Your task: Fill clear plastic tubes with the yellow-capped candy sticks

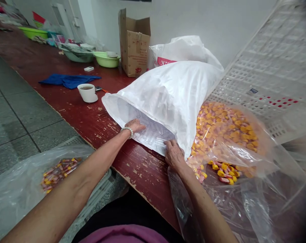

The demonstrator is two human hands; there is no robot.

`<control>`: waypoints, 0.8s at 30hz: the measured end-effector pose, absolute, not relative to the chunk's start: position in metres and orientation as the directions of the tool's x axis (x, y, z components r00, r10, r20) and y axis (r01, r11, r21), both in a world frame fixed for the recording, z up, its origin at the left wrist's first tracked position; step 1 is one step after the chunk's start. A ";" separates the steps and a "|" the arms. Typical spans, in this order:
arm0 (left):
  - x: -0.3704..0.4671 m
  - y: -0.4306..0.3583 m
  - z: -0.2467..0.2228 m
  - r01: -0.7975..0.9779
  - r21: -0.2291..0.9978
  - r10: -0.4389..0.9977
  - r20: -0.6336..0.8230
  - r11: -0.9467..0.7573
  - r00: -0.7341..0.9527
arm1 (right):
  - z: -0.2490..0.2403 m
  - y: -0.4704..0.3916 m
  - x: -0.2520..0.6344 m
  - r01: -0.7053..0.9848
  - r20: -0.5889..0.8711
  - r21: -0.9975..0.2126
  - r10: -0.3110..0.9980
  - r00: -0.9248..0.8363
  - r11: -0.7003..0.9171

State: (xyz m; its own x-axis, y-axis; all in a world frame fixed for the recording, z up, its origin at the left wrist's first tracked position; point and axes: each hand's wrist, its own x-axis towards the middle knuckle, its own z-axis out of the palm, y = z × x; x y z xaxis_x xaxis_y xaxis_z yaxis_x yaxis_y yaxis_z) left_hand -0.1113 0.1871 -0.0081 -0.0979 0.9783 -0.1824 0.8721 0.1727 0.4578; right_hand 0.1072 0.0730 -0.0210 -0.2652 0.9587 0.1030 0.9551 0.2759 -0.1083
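A large white woven sack [165,87] lies on the red table with its mouth facing me. Clear plastic packets [155,133] show inside the opening, too indistinct to name further. My left hand [137,126], a beaded bracelet at its wrist, is in the mouth near the lower rim; its fingers look curled, but what they hold is hidden. At the right corner of the mouth, my right hand [175,154] has its fingers closed over the sack's edge. Beside it, a clear plastic bag [244,202] spreads over many small yellow-capped pieces [226,125] with red-and-white wrappers.
A white plastic crate [266,74] stands tilted at the right. Left of the sack are a white cup [88,93] of dark liquid, a blue cloth [69,81], green basins [106,60] and a cardboard box [135,44]. Below left sits another clear bag [21,189] with similar pieces.
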 end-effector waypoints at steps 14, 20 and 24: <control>-0.095 0.190 0.003 0.912 0.406 0.955 -0.247 -0.053 0.165 | -0.023 0.080 0.105 0.963 0.055 -0.106 0.968 -0.244 0.249; -0.095 0.181 -0.005 0.880 0.462 0.939 -0.244 -0.106 0.241 | -0.027 0.074 0.105 0.946 0.216 -0.157 0.944 -0.249 0.285; -0.088 0.177 0.000 0.887 0.437 0.936 -0.226 -0.152 0.272 | -0.024 0.071 0.104 0.935 0.251 -0.137 0.925 -0.287 0.327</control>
